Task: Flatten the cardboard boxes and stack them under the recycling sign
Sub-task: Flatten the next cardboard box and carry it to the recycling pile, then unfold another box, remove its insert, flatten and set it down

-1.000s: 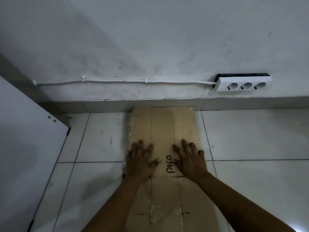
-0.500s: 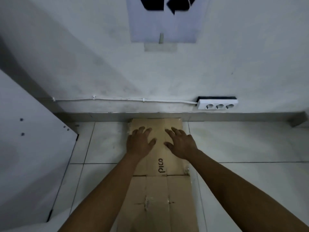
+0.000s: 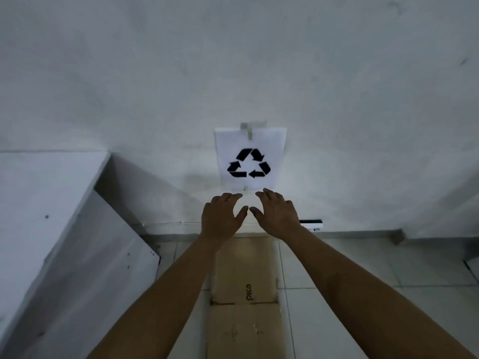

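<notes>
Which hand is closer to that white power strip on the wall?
The right hand: it hangs just left of the power strip. The left hand is farther left, beyond the right.

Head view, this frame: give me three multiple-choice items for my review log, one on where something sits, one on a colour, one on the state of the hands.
1. Where does the flattened cardboard lie?
A. On the floor tiles, its far end at the wall below the recycling sign
B. On top of the white panel at the left
C. Leaning upright against the wall

2. What colour is the symbol on the recycling sign?
A. Green
B. Black
C. Blue

3. What are the left hand and right hand doing?
A. Each grips an edge of the cardboard
B. Both are empty with fingers spread and loosely bent
C. Both are clenched in fists

Answers: 1 A, the cardboard lies flat on the tiles and reaches the base of the wall under the sign. 2 B, the three arrows are black on white paper. 3 B, nothing is in either hand and the fingers are apart.
</notes>
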